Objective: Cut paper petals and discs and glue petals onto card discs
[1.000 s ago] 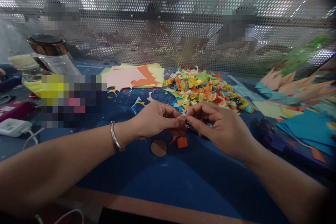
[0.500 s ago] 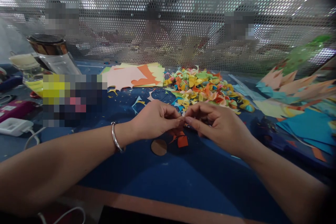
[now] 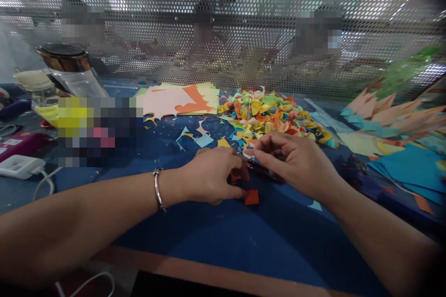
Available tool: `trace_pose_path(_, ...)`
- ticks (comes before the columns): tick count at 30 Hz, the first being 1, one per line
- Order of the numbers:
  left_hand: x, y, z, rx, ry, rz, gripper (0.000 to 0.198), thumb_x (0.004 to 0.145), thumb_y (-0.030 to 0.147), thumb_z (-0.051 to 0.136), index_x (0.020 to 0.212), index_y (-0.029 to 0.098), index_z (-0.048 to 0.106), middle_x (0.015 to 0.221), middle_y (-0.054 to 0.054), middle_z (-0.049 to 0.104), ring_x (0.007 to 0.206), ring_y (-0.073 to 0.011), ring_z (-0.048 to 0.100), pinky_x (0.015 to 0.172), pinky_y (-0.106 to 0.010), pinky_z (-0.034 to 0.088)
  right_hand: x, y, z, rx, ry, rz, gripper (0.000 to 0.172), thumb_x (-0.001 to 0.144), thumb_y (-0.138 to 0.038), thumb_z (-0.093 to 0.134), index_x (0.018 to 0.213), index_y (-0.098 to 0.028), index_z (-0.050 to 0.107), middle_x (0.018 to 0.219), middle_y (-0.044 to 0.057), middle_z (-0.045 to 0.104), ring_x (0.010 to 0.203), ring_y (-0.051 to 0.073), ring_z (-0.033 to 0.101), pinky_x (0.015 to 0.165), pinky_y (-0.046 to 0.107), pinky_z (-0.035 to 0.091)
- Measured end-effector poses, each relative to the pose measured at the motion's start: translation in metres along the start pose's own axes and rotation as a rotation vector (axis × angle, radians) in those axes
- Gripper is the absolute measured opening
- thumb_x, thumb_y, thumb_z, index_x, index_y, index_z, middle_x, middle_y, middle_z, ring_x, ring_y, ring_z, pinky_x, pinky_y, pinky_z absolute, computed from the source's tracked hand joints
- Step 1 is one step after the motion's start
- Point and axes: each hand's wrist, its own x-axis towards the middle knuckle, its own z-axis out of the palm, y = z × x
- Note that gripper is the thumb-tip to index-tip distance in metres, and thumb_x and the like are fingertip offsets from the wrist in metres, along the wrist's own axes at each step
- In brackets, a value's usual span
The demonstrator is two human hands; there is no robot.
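Note:
My left hand (image 3: 216, 177), with a silver bangle at the wrist, hovers low over the blue mat. Its fingers curl down with a gap between thumb and forefinger, and the thumb tip is beside a small orange-red paper square (image 3: 251, 197). A darker red scrap shows partly under its fingers. My right hand (image 3: 291, 158) pinches a small pale paper piece (image 3: 248, 153) between thumb and forefinger. Below that hand lies a dark, thin object that I cannot make out. Behind both hands spreads a heap of colourful cut and folded paper pieces (image 3: 268, 111).
Sheets of coloured paper (image 3: 167, 100) are stacked at the back, before a perforated metal screen (image 3: 223, 65). At left stand a glass jar (image 3: 75, 74) and a white charger (image 3: 21, 167). Blue paper (image 3: 411, 167) and folded peach-and-blue paper pieces (image 3: 390, 111) lie right. Paper offcuts (image 3: 198, 139) litter the mat.
My hands were together at the fingertips. The left hand has moved down to the orange-red square, covering the round brown disc. The right hand stays nearly in place with the pale piece.

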Motion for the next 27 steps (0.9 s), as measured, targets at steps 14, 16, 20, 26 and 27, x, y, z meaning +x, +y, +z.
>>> trace_pose_path(14,-0.004,0.0,0.01,-0.132,0.069,0.238,0.009,0.083,0.016,0.067,0.087,0.019,0.074,0.095,-0.006,0.067,0.097,-0.0206,0.063,0.088,-0.034,0.051,0.0,0.003,0.001,-0.038,-0.031,-0.014,0.018,0.087,-0.035,0.063,0.077,-0.02,0.064,0.056,-0.002,0.059,0.045,0.011,0.05,0.043,0.024,0.038)
trace_pose_path(16,-0.003,-0.003,0.007,-0.184,0.145,0.143,0.01,0.08,0.014,0.065,0.086,0.018,0.072,0.089,-0.004,0.067,0.084,-0.0177,0.064,0.076,-0.031,0.051,0.0,0.003,0.0,-0.046,-0.008,-0.008,0.019,0.087,-0.036,0.064,0.078,-0.02,0.064,0.057,-0.002,0.06,0.045,0.011,0.05,0.043,0.024,0.039)
trace_pose_path(20,0.003,-0.013,0.0,-0.304,0.299,0.023,0.011,0.076,0.01,0.059,0.081,0.017,0.065,0.082,-0.001,0.069,0.07,-0.0131,0.063,0.066,-0.027,0.048,-0.001,0.0,-0.002,-0.081,0.062,-0.022,0.017,0.086,-0.036,0.066,0.078,-0.021,0.065,0.057,-0.002,0.06,0.044,0.011,0.052,0.043,0.024,0.04)
trace_pose_path(26,0.008,-0.021,0.0,-0.232,0.427,0.099,0.008,0.077,0.011,0.059,0.078,0.018,0.064,0.084,-0.002,0.071,0.079,-0.014,0.065,0.073,-0.027,0.05,-0.002,-0.002,0.0,-0.122,0.049,-0.117,0.014,0.087,-0.032,0.064,0.079,-0.02,0.066,0.059,-0.001,0.06,0.047,0.01,0.05,0.045,0.024,0.04)
trace_pose_path(27,0.008,-0.02,0.0,-0.216,0.423,0.113,0.01,0.078,0.01,0.058,0.079,0.018,0.064,0.085,-0.002,0.071,0.08,-0.014,0.065,0.074,-0.027,0.05,-0.002,-0.002,0.0,-0.134,0.048,-0.133,0.014,0.087,-0.031,0.063,0.078,-0.02,0.066,0.059,-0.001,0.06,0.047,0.01,0.05,0.045,0.024,0.04)
